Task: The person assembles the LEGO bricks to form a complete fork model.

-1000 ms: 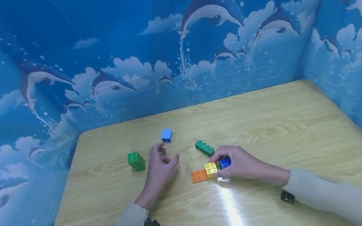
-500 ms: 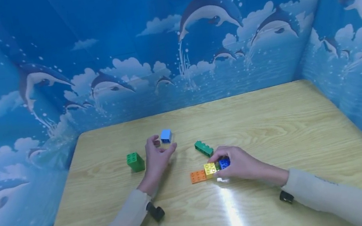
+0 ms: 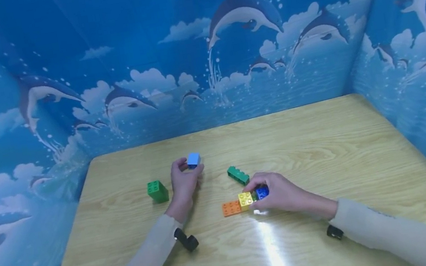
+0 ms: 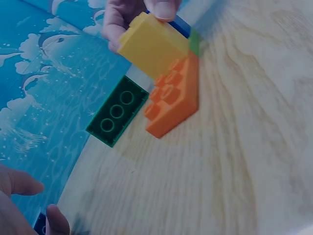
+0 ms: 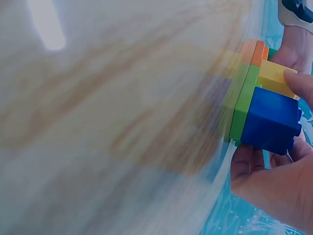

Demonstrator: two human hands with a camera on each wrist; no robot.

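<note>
My left hand (image 3: 184,185) is at the light blue toy brick (image 3: 194,159), fingers on one side and thumb on the other, pinching it. In the left wrist view only a dark bit of that brick (image 4: 40,223) shows beside the thumb. My right hand (image 3: 282,191) grips a joined row of building bricks. Its parts are an orange plate (image 3: 231,208), a yellow brick (image 3: 245,201), a light green plate (image 5: 246,105) and a dark blue brick (image 5: 272,120). The right thumb presses the yellow brick; other fingers curl by the blue one.
A dark green brick (image 3: 238,175) lies on its side between the hands, its hollow underside seen in the left wrist view. Left of my left hand stands a tall green brick (image 3: 157,191). Dolphin-printed curtains border the wooden table (image 3: 301,137).
My left hand has moved forward to the light blue brick and closed its fingers and thumb about it; the brick has turned slightly. The right hand keeps its grip in place.
</note>
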